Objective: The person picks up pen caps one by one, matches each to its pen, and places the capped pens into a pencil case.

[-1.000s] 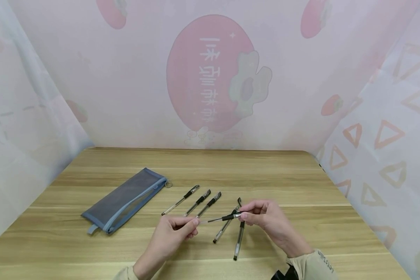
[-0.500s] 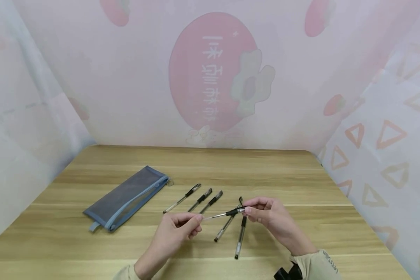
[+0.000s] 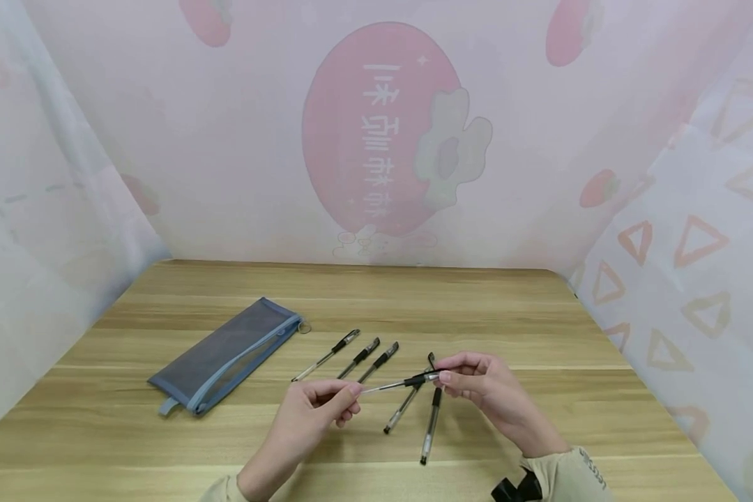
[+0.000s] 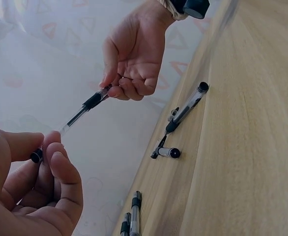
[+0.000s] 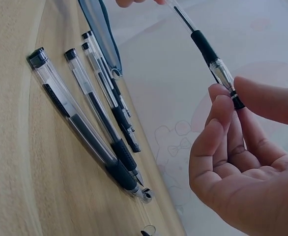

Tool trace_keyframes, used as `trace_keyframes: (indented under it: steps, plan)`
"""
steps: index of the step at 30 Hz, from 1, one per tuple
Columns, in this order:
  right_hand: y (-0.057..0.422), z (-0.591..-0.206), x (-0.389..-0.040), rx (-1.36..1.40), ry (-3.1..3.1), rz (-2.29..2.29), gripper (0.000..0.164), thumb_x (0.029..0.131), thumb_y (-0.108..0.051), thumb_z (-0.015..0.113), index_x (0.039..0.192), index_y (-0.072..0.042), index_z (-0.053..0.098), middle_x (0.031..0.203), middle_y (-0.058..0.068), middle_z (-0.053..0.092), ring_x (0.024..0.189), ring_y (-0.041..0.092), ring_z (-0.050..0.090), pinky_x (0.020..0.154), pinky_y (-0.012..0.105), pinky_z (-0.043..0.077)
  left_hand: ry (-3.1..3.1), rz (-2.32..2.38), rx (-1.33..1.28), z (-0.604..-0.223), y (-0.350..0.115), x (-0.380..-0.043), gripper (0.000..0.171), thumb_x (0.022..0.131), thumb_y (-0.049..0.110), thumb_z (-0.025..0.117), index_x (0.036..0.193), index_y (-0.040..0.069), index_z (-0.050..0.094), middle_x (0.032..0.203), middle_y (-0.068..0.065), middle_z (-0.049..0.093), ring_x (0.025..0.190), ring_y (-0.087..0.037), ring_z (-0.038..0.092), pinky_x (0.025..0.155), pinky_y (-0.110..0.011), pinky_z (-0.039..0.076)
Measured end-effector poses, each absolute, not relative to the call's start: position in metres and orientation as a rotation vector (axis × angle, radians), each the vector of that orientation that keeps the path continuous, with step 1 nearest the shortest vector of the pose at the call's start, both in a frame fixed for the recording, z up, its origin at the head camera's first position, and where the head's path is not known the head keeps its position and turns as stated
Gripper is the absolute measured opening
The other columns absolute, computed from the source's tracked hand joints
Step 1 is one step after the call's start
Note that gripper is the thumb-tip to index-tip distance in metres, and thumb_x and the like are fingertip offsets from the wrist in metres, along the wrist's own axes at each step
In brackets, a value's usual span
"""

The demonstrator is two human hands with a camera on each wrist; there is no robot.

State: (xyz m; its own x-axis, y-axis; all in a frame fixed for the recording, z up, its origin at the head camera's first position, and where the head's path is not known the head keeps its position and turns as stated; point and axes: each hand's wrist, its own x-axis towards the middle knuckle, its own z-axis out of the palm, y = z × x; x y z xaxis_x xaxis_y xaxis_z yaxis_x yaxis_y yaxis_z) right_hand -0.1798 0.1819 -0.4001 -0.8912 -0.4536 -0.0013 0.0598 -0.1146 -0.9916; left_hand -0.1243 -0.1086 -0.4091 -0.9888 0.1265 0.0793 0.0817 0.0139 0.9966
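A clear-barrelled gel pen [image 3: 417, 380] with a black grip is held level between both hands above the table. My left hand [image 3: 314, 415] pinches its rear end; the black end plug shows by the thumb in the left wrist view. My right hand [image 3: 496, 397] pinches the other end, where a clear cap [image 5: 224, 73] with a black tip covers the nib. Below the hands lie two similar pens, one slanted pen [image 3: 403, 410] and one nearer pen [image 3: 432, 427]; the slanted one's far end is partly behind the held pen.
Three more pens, including the leftmost pen [image 3: 326, 357], lie side by side beyond my left hand, which overlaps their near ends. A grey-blue mesh pencil case [image 3: 222, 355] with a zip lies at the left of the wooden table [image 3: 539, 314]. Printed cloth [image 3: 226, 139] hangs behind.
The right hand has turned the pen slightly, and more of its barrel shows beside the left fingers than one second ago. The view shifted a little; the table things stayed put.
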Motion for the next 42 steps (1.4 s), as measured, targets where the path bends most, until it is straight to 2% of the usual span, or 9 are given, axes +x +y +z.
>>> trace_keyframes:
  steps: [3, 10, 14, 19, 22, 25, 32, 39, 42]
  plan:
    - [0.182, -0.399, -0.18, -0.444, 1.825, -2.067, 0.025, 0.089, -0.002, 0.07, 0.112, 0.006, 0.066, 0.098, 0.01, 0.071, 0.084, 0.017, 0.065, 0.079, 0.031, 0.054, 2.207, 2.178, 0.209, -0.41, -0.109, -0.124, 0.027, 0.092, 0.023, 0.072, 0.099, -0.003, 0.075, 0.08, -0.013, 0.069, 0.068, -0.015, 0.061, 0.062, -0.024, 0.054]
    - [0.182, -0.399, -0.18, -0.401, 1.838, -2.067, 0.021, 0.089, -0.002, 0.071, 0.11, 0.001, 0.068, 0.098, 0.011, 0.071, 0.082, 0.017, 0.064, 0.078, 0.031, 0.054, 2.176, 2.198, 0.209, -0.41, -0.109, -0.125, 0.031, 0.092, 0.025, 0.072, 0.1, -0.005, 0.073, 0.083, -0.016, 0.07, 0.07, -0.016, 0.062, 0.063, -0.026, 0.055]
    - [0.182, -0.4, -0.183, -0.389, 1.854, -2.06, 0.026, 0.088, -0.002, 0.071, 0.112, 0.004, 0.066, 0.098, 0.011, 0.071, 0.082, 0.018, 0.063, 0.08, 0.032, 0.053, 2.161, 2.205, 0.229, -0.411, -0.109, -0.126, 0.031, 0.093, 0.023, 0.071, 0.101, -0.006, 0.073, 0.084, -0.017, 0.07, 0.071, -0.017, 0.062, 0.066, -0.029, 0.057]
    - [0.184, -0.405, -0.194, -0.383, 1.867, -1.982, 0.03, 0.086, -0.002, 0.072, 0.114, 0.007, 0.064, 0.102, 0.013, 0.069, 0.093, 0.025, 0.065, 0.087, 0.037, 0.053, 2.121, 2.203, 0.253, -0.411, -0.109, -0.128, 0.028, 0.094, 0.016, 0.069, 0.107, -0.009, 0.07, 0.09, -0.019, 0.07, 0.076, -0.021, 0.065, 0.071, -0.034, 0.058]
    - [0.189, -0.41, -0.205, -0.404, 1.905, -1.881, 0.034, 0.086, -0.002, 0.072, 0.116, 0.009, 0.061, 0.105, 0.017, 0.069, 0.1, 0.032, 0.064, 0.088, 0.04, 0.052, 2.099, 2.178, 0.297, -0.413, -0.11, -0.129, 0.028, 0.095, 0.012, 0.068, 0.111, -0.01, 0.068, 0.094, -0.019, 0.071, 0.083, -0.027, 0.068, 0.076, -0.038, 0.058]
    - [0.194, -0.412, -0.22, -0.456, 1.957, -1.779, 0.034, 0.088, -0.003, 0.071, 0.118, 0.009, 0.061, 0.105, 0.02, 0.068, 0.099, 0.035, 0.064, 0.086, 0.039, 0.053, 2.08, 2.15, 0.34, -0.415, -0.11, -0.13, 0.028, 0.094, 0.01, 0.068, 0.114, -0.01, 0.067, 0.096, -0.02, 0.071, 0.088, -0.032, 0.069, 0.078, -0.039, 0.058]
    - [0.193, -0.404, -0.261, -0.602, 2.052, -1.586, 0.033, 0.088, -0.005, 0.073, 0.116, 0.009, 0.063, 0.103, 0.024, 0.066, 0.087, 0.029, 0.065, 0.076, 0.037, 0.057, 1.989, 2.178, 0.306, -0.418, -0.103, -0.129, 0.028, 0.094, 0.007, 0.068, 0.117, -0.01, 0.066, 0.101, -0.02, 0.071, 0.093, -0.034, 0.068, 0.081, -0.04, 0.057]
    - [0.19, -0.396, -0.292, -0.67, 2.163, -1.364, 0.035, 0.089, -0.015, 0.074, 0.117, 0.003, 0.066, 0.105, 0.022, 0.067, 0.093, 0.039, 0.061, 0.085, 0.052, 0.051, 1.995, 2.153, 0.358, -0.424, -0.087, -0.134, 0.029, 0.094, 0.002, 0.065, 0.118, -0.014, 0.063, 0.102, -0.024, 0.07, 0.094, -0.038, 0.068, 0.08, -0.039, 0.057]
    - [0.185, -0.395, -0.301, -0.683, 2.179, -1.286, 0.034, 0.09, -0.015, 0.073, 0.119, 0.002, 0.066, 0.104, 0.02, 0.068, 0.093, 0.038, 0.061, 0.085, 0.051, 0.05, 2.002, 2.169, 0.329, -0.428, -0.083, -0.135, 0.027, 0.094, -0.002, 0.064, 0.115, -0.018, 0.062, 0.097, -0.026, 0.069, 0.088, -0.035, 0.069, 0.075, -0.037, 0.059]
